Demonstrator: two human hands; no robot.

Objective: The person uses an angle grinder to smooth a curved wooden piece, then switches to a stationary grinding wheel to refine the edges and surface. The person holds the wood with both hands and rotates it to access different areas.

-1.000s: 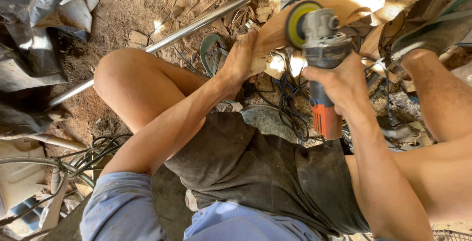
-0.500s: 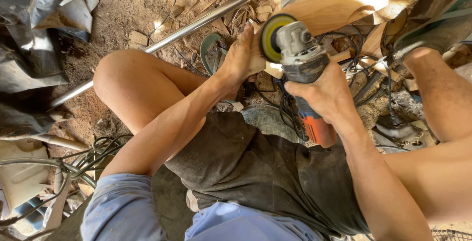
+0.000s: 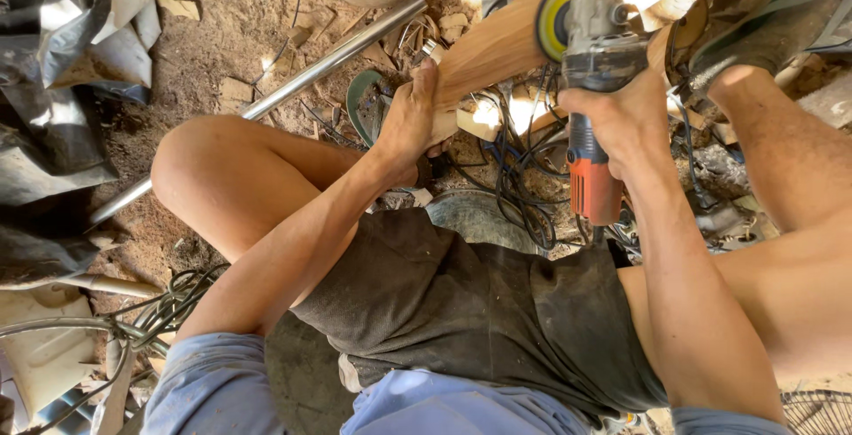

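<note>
Left hand (image 3: 410, 124) clamped on wooden piece (image 3: 497, 44), fingers hidden behind it; right hand (image 3: 621, 115) gripping angle grinder (image 3: 590, 89), disc against wood, far end glare-washed.

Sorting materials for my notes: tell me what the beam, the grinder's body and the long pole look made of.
Beam: bare pale wood, smooth tan faces. Grinder: grey, apparently metal head, orange handle likely plastic. Pole: shiny, probably steel tube, bright highlights along it.
</note>
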